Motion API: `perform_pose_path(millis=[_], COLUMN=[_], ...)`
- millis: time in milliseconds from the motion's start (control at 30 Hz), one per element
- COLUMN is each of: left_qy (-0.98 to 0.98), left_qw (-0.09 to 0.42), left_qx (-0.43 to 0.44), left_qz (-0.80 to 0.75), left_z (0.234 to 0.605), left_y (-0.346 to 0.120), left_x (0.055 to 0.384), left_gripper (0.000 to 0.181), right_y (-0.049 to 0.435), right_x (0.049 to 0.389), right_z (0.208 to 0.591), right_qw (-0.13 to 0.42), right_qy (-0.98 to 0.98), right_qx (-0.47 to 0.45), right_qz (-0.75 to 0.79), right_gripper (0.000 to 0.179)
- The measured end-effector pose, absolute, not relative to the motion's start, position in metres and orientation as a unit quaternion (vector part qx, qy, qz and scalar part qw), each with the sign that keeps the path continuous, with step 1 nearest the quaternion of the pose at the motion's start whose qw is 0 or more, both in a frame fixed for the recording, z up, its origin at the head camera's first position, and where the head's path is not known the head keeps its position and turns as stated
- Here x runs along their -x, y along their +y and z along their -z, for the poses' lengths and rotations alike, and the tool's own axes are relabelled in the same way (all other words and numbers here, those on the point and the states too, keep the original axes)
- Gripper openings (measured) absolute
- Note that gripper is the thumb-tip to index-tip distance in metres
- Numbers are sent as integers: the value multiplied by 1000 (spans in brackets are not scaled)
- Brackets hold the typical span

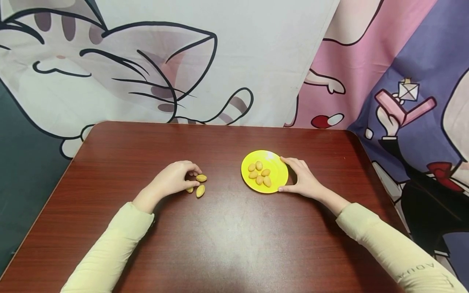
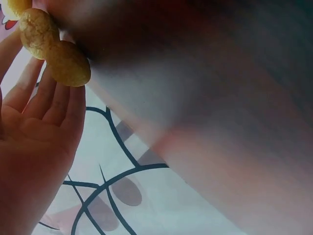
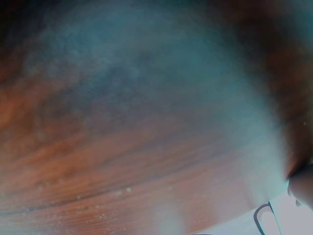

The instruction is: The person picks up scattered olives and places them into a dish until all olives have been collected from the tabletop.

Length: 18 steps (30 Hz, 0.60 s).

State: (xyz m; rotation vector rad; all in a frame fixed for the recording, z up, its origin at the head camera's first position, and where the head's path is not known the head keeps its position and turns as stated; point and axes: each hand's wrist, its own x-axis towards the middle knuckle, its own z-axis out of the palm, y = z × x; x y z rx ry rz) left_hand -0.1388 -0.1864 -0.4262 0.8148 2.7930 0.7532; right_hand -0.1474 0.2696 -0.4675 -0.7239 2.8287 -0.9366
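Observation:
In the head view my left hand is low over the table's left half, thumb and fingertips bent toward an oval, yellow-brown nut-like piece. A second such piece lies just in front of the thumb, and another is partly hidden under it. The left wrist view shows nut-like pieces overlapping the fingertips of this hand. My right hand holds the right rim of a round yellow plate, fingers at the back and thumb at the front. Several similar pieces lie on the plate.
The dark red-brown wooden table has rounded far corners. Behind it hangs a cloth printed with a cartoon cat, with pink and blue cartoon fabric to the right. The right wrist view is mostly blurred tabletop.

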Motion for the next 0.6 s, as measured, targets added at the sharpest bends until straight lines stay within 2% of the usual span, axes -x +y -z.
perform_pose_path(millis=[600], left_qy=[929], left_qw=[74], left_qx=[-270], left_qz=[-243], left_z=[428], left_y=[-182], left_x=[141], left_gripper=[19], right_y=[270], right_x=[148], right_z=[468], right_qw=[41], right_qy=[923], right_qx=[233], right_qz=[303], right_gripper=[108])
